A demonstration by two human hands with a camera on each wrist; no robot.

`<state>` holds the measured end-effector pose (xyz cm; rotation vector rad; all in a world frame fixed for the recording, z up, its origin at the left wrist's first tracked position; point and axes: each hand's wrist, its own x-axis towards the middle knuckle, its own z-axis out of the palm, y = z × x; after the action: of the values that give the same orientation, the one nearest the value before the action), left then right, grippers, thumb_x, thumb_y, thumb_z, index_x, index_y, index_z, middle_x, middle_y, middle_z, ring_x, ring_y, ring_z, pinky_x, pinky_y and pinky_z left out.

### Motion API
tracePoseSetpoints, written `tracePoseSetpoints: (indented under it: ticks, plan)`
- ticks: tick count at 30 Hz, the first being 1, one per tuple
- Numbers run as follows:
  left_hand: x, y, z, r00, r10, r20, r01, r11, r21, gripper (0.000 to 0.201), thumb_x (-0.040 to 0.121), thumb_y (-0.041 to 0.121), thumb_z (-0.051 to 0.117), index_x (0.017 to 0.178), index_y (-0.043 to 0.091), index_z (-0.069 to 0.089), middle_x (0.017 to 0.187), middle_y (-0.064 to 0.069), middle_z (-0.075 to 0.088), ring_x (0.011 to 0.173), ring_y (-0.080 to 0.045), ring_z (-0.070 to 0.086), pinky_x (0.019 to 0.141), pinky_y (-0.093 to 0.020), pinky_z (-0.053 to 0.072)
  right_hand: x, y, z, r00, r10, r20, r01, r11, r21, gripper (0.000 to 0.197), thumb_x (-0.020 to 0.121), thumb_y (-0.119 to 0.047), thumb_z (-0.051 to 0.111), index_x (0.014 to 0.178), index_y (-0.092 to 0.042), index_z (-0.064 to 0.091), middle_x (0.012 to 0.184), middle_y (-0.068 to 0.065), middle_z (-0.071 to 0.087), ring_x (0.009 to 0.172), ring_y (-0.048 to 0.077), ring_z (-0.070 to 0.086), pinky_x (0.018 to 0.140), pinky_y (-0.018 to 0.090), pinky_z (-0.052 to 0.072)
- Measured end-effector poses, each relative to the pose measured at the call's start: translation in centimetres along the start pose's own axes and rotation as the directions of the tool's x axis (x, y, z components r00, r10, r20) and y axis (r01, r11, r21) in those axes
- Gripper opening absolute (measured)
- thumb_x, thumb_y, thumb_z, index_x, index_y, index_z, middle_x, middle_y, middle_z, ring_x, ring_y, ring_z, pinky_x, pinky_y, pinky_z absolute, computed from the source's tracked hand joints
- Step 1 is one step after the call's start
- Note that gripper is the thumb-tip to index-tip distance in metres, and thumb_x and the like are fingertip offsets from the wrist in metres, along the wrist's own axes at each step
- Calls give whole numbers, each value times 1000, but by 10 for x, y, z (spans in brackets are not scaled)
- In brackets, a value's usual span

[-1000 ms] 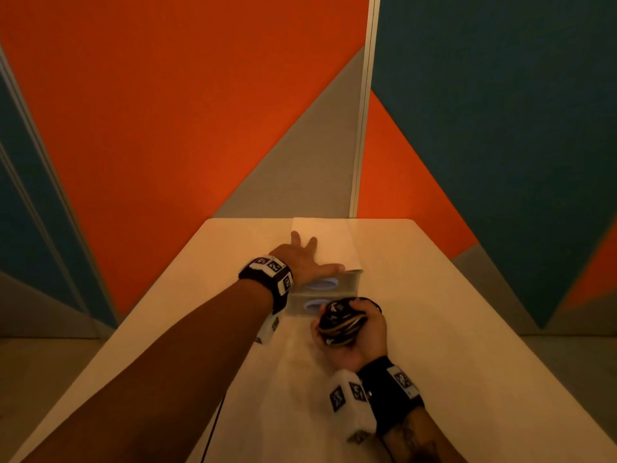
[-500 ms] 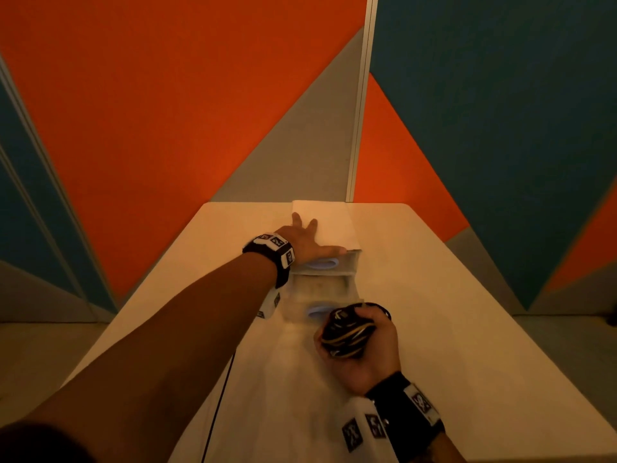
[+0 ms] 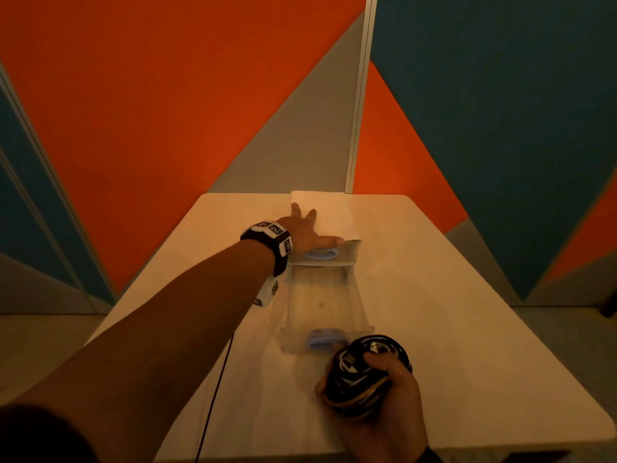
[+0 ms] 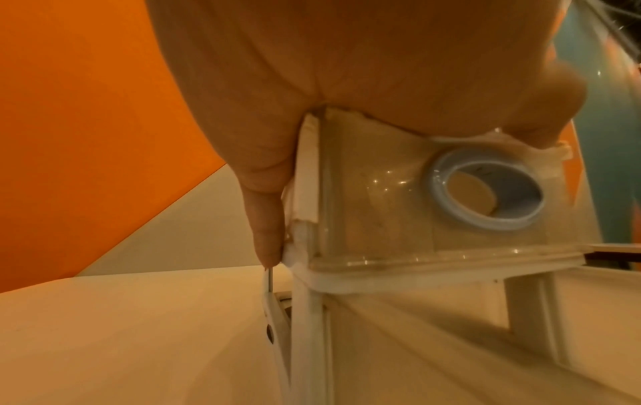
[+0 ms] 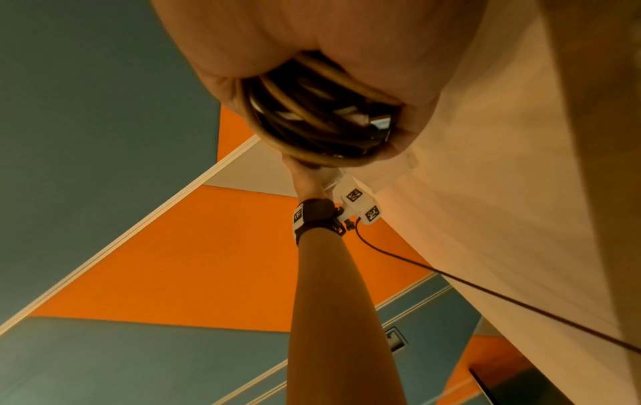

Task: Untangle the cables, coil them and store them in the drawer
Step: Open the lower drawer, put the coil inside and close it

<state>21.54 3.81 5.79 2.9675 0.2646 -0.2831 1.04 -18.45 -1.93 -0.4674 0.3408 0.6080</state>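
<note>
While the right hand (image 3: 384,406) is gripping the coiled cables (image 3: 362,375) in curled fingers just before the pulled-out drawer (image 3: 325,305), the left hand (image 3: 309,233) is lying flat on the drawer unit (image 3: 337,225). Light and springy, the bundle is probably wanting a whole-coil grasp on the bench (image 3: 467,295).
</note>
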Motion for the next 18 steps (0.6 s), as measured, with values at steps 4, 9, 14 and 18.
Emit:
tracePoseSetpoints:
  ticks: [4,9,14,18]
  plan:
    - [2,0,1,1000,9,-17,-9,1000,-1,122,77,97,40,166,26,-4,172,-13,-18,154,-46,22,124,-52,26,-5,0,0,999,18,-27,-19,998,-64,46,73,-16,57,117,-2,59,88,18,59,73,33,56,67,41,48]
    - [5,-2,1,999,20,-26,-21,1000,-22,122,77,96,41,166,26,-3,171,-13,-18,154,-46,22,125,-52,26,-17,-28,36,980,-152,126,193,871,-452,7,78,-6,60,79,1,63,69,17,53,53,30,52,55,36,45]
    - [3,-2,-2,999,32,3,-32,998,-46,101,95,71,51,166,26,-6,170,-14,-24,153,-46,23,122,-51,31,25,-55,111,877,-252,409,465,231,-855,12,67,-18,66,79,-19,63,63,0,58,60,20,57,55,31,47]
    - [2,-4,-3,999,34,13,-33,997,-65,89,104,50,51,166,24,-7,170,-14,-25,153,-46,25,121,-48,33,66,-56,133,889,-203,410,379,-175,-909,15,79,-7,68,87,-4,57,73,7,51,65,17,49,53,14,42]
